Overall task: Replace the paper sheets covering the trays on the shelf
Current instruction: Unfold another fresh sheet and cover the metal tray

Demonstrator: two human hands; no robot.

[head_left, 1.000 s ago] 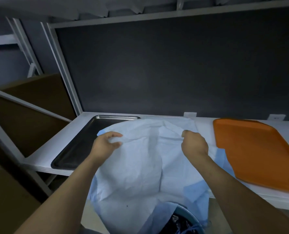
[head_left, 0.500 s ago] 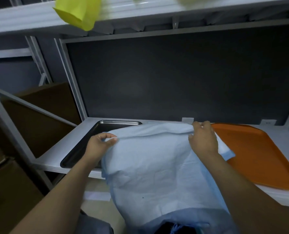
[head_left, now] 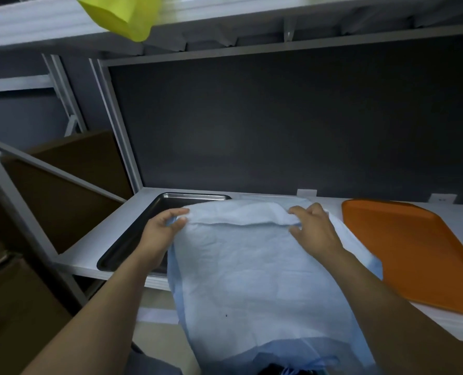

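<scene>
A large light-blue paper sheet (head_left: 254,272) hangs from the white shelf (head_left: 95,253) down over its front edge. My left hand (head_left: 163,230) pinches the sheet's upper left corner over the steel tray (head_left: 146,226), whose right part the sheet hides. My right hand (head_left: 313,230) grips the folded top edge at the right. An orange tray (head_left: 419,255) lies bare on the shelf to the right of the sheet.
A dark back panel (head_left: 279,125) closes the shelf behind. A yellow sheet (head_left: 122,14) hangs from the upper shelf at top left. Brown cardboard boxes (head_left: 62,190) stand at the left. A dark bin opening (head_left: 279,370) shows below the sheet.
The head view has tilted up and the upper shelf came into sight. Both hands pulled the sheet's top edge taut and lowered it toward the shelf; my right hand moved left off the orange tray.
</scene>
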